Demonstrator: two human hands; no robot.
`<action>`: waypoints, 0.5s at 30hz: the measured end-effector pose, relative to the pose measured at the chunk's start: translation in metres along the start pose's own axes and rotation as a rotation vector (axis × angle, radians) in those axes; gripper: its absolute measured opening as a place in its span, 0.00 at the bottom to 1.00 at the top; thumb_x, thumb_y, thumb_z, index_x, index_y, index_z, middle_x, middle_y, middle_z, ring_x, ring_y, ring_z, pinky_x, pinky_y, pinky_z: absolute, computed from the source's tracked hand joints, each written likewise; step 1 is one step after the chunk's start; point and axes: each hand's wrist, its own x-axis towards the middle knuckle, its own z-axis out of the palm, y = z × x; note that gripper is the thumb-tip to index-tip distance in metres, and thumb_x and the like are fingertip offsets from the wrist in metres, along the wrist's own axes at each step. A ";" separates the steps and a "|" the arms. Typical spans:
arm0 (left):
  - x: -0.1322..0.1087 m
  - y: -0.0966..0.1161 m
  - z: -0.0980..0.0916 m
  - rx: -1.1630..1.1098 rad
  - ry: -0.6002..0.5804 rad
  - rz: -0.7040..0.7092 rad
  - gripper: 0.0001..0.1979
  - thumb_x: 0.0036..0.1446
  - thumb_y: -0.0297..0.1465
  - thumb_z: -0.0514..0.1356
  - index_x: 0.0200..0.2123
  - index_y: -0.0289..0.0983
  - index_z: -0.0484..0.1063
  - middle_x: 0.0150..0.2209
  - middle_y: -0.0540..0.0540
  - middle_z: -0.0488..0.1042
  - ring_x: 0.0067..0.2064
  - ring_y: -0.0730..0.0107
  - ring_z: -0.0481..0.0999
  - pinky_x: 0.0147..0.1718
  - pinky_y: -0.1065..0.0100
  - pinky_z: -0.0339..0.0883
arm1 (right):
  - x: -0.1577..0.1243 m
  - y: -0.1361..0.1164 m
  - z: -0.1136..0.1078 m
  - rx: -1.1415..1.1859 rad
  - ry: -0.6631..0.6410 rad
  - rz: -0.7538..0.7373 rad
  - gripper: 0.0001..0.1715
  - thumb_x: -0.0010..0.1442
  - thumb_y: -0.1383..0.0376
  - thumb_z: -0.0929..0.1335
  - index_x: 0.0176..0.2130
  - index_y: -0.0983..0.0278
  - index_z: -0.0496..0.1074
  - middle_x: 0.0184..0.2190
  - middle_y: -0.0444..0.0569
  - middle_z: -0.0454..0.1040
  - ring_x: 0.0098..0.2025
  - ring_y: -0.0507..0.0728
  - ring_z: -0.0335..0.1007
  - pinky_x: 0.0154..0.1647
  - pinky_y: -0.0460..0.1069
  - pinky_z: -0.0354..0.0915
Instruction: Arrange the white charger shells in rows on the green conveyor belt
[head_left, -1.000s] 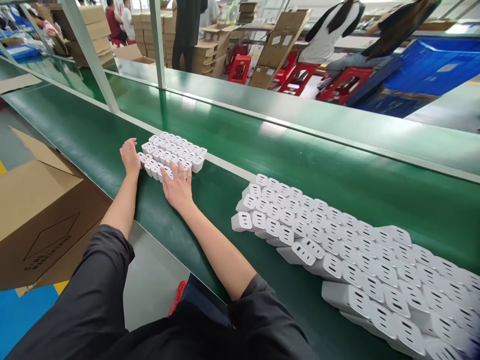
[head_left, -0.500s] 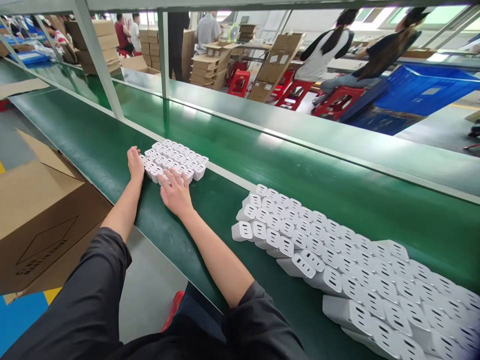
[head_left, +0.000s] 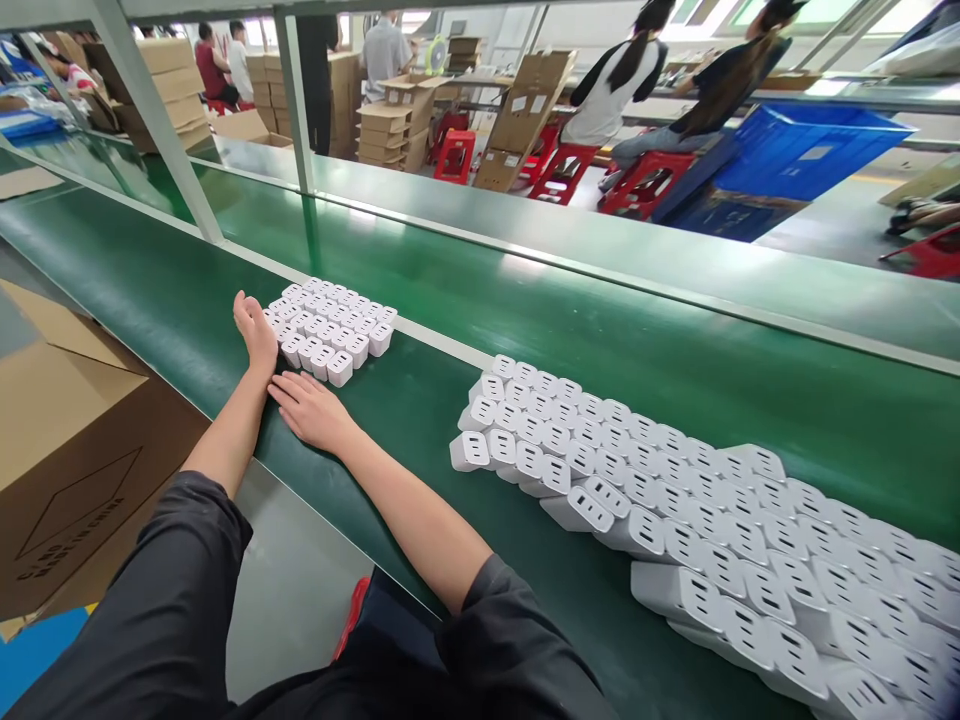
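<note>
The small block of chargers (head_left: 330, 325) is stood on the belt (head_left: 412, 400), just right of the left hand (head_left: 253, 328) and beyond the right hand (head_left: 311, 408). Its left end is flanked by the left palm; fingers are extended on both hands, with nothing gripped. For straight rows, light, level pressure seems best applied low, so that none are toppled.

From my head, the camera looked forward and down, quite near, over my left hand (head_left: 256, 332) and right hand (head_left: 315, 413), across the green surface (head_left: 416, 430).
</note>
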 end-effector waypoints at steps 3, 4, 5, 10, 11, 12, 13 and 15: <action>-0.004 0.004 -0.001 0.053 0.044 0.025 0.36 0.67 0.56 0.38 0.66 0.38 0.54 0.65 0.32 0.60 0.69 0.57 0.57 0.68 0.53 0.49 | 0.003 0.002 0.002 0.077 -0.014 0.056 0.24 0.72 0.62 0.60 0.63 0.67 0.66 0.66 0.55 0.64 0.68 0.60 0.58 0.71 0.56 0.55; -0.006 0.005 0.000 0.070 0.047 0.026 0.36 0.67 0.56 0.39 0.66 0.38 0.55 0.64 0.32 0.62 0.68 0.56 0.59 0.68 0.51 0.50 | 0.004 0.003 0.003 0.094 -0.012 0.108 0.25 0.72 0.61 0.60 0.63 0.66 0.66 0.66 0.57 0.64 0.68 0.60 0.59 0.70 0.56 0.56; -0.008 0.007 0.000 0.087 0.046 0.030 0.36 0.67 0.56 0.39 0.65 0.39 0.56 0.63 0.32 0.63 0.67 0.55 0.61 0.67 0.50 0.51 | 0.004 0.005 0.003 0.108 -0.014 0.153 0.25 0.72 0.61 0.61 0.64 0.67 0.65 0.66 0.59 0.63 0.68 0.60 0.59 0.69 0.56 0.57; -0.021 0.022 0.000 0.163 0.008 0.306 0.34 0.67 0.55 0.40 0.65 0.40 0.58 0.63 0.35 0.64 0.66 0.54 0.62 0.66 0.51 0.52 | 0.005 0.009 0.004 0.154 -0.046 0.197 0.27 0.70 0.63 0.64 0.64 0.70 0.64 0.66 0.64 0.61 0.68 0.61 0.59 0.68 0.55 0.60; -0.024 0.024 -0.001 0.172 -0.015 0.368 0.33 0.68 0.55 0.40 0.64 0.41 0.59 0.63 0.36 0.64 0.65 0.54 0.62 0.66 0.51 0.51 | 0.004 0.009 0.004 0.158 -0.045 0.199 0.26 0.69 0.63 0.64 0.63 0.71 0.64 0.66 0.64 0.61 0.67 0.61 0.59 0.67 0.55 0.60; -0.025 0.026 -0.001 0.179 -0.037 0.403 0.33 0.68 0.55 0.40 0.64 0.41 0.60 0.62 0.37 0.65 0.65 0.54 0.62 0.66 0.51 0.51 | 0.004 0.009 0.004 0.159 -0.040 0.204 0.25 0.69 0.64 0.64 0.62 0.71 0.65 0.65 0.63 0.62 0.67 0.61 0.60 0.67 0.54 0.60; -0.026 0.028 -0.001 0.187 -0.049 0.408 0.33 0.68 0.55 0.41 0.63 0.41 0.61 0.61 0.37 0.66 0.64 0.53 0.63 0.65 0.50 0.50 | 0.004 0.009 0.004 0.159 -0.035 0.206 0.25 0.69 0.64 0.64 0.62 0.71 0.65 0.65 0.63 0.62 0.67 0.61 0.60 0.67 0.54 0.60; -0.026 0.029 -0.001 0.202 -0.035 0.358 0.32 0.68 0.55 0.41 0.62 0.41 0.62 0.60 0.37 0.67 0.64 0.53 0.64 0.65 0.49 0.51 | 0.004 0.007 0.004 0.163 -0.020 0.199 0.24 0.70 0.64 0.63 0.62 0.71 0.66 0.65 0.61 0.63 0.66 0.61 0.61 0.66 0.54 0.61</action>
